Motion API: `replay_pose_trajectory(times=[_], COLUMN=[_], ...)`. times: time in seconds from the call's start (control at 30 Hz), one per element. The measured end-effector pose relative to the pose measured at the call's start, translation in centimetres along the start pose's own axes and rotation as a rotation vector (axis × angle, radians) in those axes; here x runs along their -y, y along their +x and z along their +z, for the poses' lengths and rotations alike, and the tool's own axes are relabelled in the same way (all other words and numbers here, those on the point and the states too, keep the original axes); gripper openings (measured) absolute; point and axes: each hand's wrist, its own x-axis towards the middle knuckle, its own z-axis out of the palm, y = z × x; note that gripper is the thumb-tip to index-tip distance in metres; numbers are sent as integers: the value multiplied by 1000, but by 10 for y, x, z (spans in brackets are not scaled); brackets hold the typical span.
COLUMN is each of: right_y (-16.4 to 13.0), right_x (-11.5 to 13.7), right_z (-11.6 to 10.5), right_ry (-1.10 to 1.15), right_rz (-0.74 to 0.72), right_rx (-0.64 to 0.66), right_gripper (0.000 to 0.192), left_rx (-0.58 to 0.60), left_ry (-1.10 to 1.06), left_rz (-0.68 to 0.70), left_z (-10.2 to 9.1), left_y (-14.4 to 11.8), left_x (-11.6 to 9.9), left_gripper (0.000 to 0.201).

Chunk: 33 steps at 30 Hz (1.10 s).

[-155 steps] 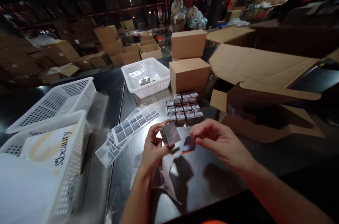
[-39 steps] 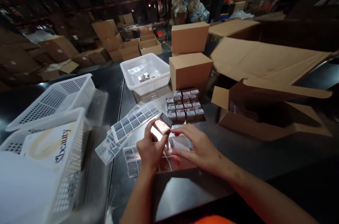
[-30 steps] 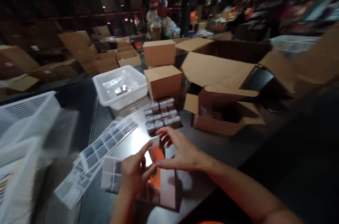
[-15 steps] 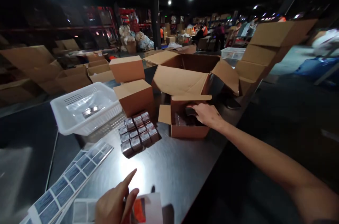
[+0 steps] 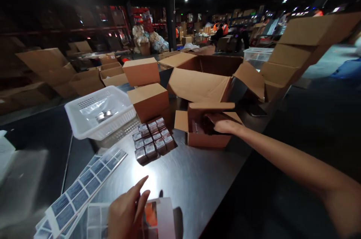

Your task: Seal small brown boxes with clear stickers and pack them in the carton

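so, working out from the block of small boxes (image 5: 153, 142) in the middle of the desk (image 5: 194, 178): far left of it there's a strip of label sheets (image 5: 84, 186) lying flat, and behind-left a white basket (image 5: 100, 113) with a few shiny bits in it. nearer the camera than the block, the left hand (image 5: 125, 212) rests on a white backing sheet (image 5: 159, 218) at the bottom edge, fingers loose and spread, index pointing up, not pinching anything that i can see. right behind the block are two closed cartons (image 5: 146, 88), one stacked on the other. just right of the block sits a small open carton (image 5: 208, 130), and the right hand (image 5: 225, 126) is reaching into its mouth. the fingers go into the dark inside, so i can't tell if they've closed on a box or not. behind that there's a big open carton (image 5: 203, 81) with its flaps out.

my read: this is the fetch step, pulling the next small box out of the open carton. next it needs a clean grip on one box and bringing it back over to the sheet.
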Motion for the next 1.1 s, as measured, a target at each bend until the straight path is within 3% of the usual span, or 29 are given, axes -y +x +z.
replay_pose_trajectory(times=[0.13,0.23,0.3,0.4,0.5,0.57,0.67,0.83,1.0,1.03,1.1], right_y=[-8,-28,-46,-67,-66,-59,-53,-63,-62,-55,-32], right_x=[19,70,118,190,236,245,240,230,231,231,231], right_z=[-13,-14,-2,32,65,77,78,77,68,62,50], right_ry=[13,38,262,646,834,904,917,781,776,798,757], right_rz=[-2,-70,-259,-579,-574,-464,-358,-427,-840,-874,-809], right_rx=[69,-65,-217,-52,142,197,212,173,-172,-238,-346], right_gripper=[29,30,31,41,44,37,29,10,20,21,20], left_rx=[25,34,23,50,32,15,33,189,283,280,263], left_ry=[82,121,104,8,-72,-46,75,188,217,208,160], left_rz=[-221,-406,-505,-610,-638,-656,-725,-854,-956,-969,-984], left_z=[5,6,5,2,-1,-3,-6,-10,-15,-15,-15], left_y=[-4,-3,1,7,9,9,11,19,23,23,24], left_x=[-5,-8,-10,-12,-10,-8,-6,-9,-3,-1,4], left_gripper=[39,38,40,43,46,46,42,34,42,42,41])
